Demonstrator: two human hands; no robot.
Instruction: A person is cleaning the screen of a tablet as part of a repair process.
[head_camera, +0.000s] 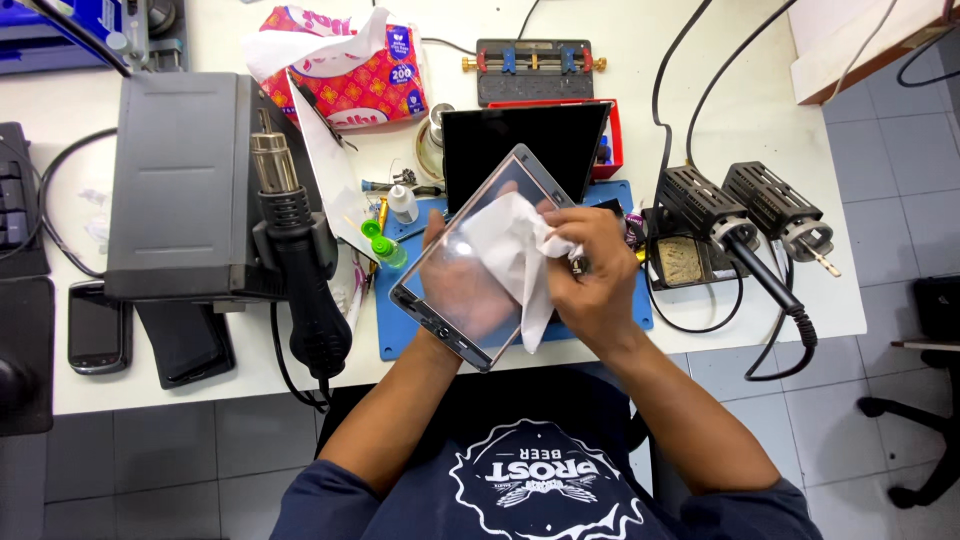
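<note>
A clear glass panel (480, 265) with a thin silvery frame is held above a blue work mat (400, 335), near the front edge of a white table (760, 60). One panel is in view. Its long axis runs on a slant, from the lower left near the person's body up to the right and away, with its far corner pointing toward a dark tablet screen (525, 145) that lies just behind it.

One crumpled white tissue (515, 255) lies on the upper face of the panel. The right hand (590, 275) presses down on it, fingers curled and bunched over the tissue, forearm coming in from the lower right. The left hand (465, 285) sits under the panel and shows through the glass, palm up and fingers spread along its underside, thumb at the far edge.

Left of the mat, one black hot-air gun (300, 270) rests against a grey station box (180, 185). Two phones (150, 335) lie side by side at the table's left front. A pink tissue pack (350, 70) stands behind. To the right, two black iron holders (745, 210) stand side by side.
</note>
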